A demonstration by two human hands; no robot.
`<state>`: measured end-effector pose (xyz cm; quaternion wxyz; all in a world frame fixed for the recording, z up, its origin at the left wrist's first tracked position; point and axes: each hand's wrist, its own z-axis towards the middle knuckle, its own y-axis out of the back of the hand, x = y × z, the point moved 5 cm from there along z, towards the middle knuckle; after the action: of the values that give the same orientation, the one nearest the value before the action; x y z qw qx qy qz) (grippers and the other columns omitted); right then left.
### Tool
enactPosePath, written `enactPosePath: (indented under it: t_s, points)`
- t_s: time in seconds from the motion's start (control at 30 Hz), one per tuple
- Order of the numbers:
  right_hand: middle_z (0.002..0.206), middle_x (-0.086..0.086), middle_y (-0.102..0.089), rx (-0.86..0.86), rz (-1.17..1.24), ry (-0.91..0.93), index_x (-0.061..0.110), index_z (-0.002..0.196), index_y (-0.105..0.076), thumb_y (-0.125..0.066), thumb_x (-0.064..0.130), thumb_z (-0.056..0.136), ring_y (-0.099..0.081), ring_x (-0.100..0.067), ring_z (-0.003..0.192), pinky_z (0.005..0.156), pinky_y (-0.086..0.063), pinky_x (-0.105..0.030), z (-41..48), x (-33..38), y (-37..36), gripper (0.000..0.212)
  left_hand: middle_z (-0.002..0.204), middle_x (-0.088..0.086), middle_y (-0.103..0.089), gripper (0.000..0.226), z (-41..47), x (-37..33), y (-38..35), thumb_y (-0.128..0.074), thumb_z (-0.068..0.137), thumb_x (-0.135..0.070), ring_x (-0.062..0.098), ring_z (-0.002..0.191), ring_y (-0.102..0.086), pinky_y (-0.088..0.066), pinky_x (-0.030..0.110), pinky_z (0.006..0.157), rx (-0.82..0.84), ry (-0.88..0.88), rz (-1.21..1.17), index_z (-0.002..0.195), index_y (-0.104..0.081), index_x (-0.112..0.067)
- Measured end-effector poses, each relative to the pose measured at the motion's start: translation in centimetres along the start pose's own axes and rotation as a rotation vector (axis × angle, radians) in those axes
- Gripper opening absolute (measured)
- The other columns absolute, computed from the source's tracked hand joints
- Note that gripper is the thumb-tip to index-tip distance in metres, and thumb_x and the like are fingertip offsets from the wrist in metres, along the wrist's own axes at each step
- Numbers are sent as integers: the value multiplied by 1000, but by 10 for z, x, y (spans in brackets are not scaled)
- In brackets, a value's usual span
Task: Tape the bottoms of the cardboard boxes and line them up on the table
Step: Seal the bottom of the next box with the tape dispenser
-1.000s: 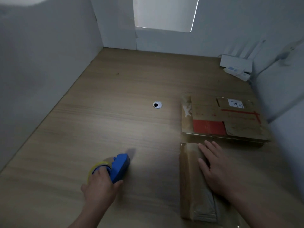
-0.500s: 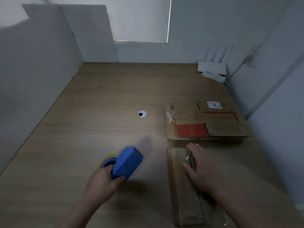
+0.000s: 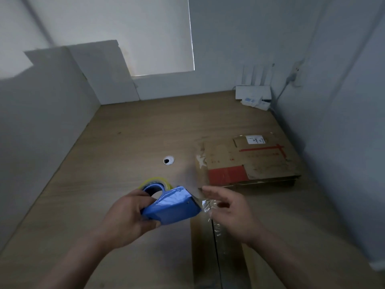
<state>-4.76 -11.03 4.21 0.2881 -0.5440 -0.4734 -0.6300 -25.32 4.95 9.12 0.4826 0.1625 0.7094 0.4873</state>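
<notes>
My left hand [image 3: 127, 221] grips a blue tape dispenser [image 3: 171, 206] with a yellowish roll of clear tape [image 3: 156, 182], held above the wooden table [image 3: 125, 147]. My right hand [image 3: 231, 213] is at the dispenser's mouth, its fingers curled round the shiny free end of the tape [image 3: 207, 205]. Under both hands a cardboard box [image 3: 205, 253] lies on the table with its bottom seam facing up. A second, flattened cardboard box [image 3: 250, 161] with a red patch and a white label lies farther back on the right.
White partition walls close the table in on the left [image 3: 41, 132], back and right [image 3: 343, 132]. A white router [image 3: 253, 94] with a cable sits in the far right corner. A round cable hole [image 3: 168, 160] is in the middle of the table.
My left hand lifted the dispenser off the table and brought it right, over the near box. My right hand left the box top and took the tape end.
</notes>
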Motion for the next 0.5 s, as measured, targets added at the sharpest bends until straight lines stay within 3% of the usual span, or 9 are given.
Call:
enactPosePath:
  t_s: [0.1, 0.17, 0.27, 0.4, 0.5]
  points:
    - [122, 17, -68, 55, 54, 22, 38, 127, -61, -72, 8, 77, -60, 0, 117, 97, -51, -27, -1, 9, 1, 59, 81, -15, -60, 15, 3, -5, 0, -69, 60, -52, 1, 82, -59, -48, 27, 66, 20, -1, 20, 68, -58, -47]
    - [121, 15, -68, 56, 90, 26, 37, 126, -63, -71, 16, 76, -60, -3, 117, 96, -52, -30, 0, 11, 2, 55, 84, -17, -60, 17, 4, -9, -2, -69, 58, -52, -1, 85, -59, -47, 22, 68, 47, -14, 21, 71, -59, -57]
    - [115, 8, -71, 29, 167, 21, 29, 120, -69, -70, 9, 81, -64, -8, 113, 94, -55, -32, 2, 11, 3, 43, 86, -18, -60, 22, 5, -14, -3, -69, 58, -51, -2, 86, -60, -47, 18, 69, 76, -26, 0, 73, -59, -62]
    - [109, 5, -74, 22, 162, -2, 18, 115, -72, -66, 1, 90, -67, -7, 106, 92, -56, -27, 2, 8, 2, 31, 90, -16, -63, 16, 5, -15, -3, -70, 56, -51, 1, 86, -62, -52, 27, 74, 113, -9, -23, 71, -65, -49]
    - [102, 3, -75, -15, 175, -5, 13, 110, -74, -62, 1, 93, -69, -7, 100, 85, -55, -21, 3, 8, 1, 24, 91, -13, -63, 29, 7, -14, -2, -69, 56, -53, 5, 83, -63, -53, 32, 74, 130, 0, -26, 77, -72, -33]
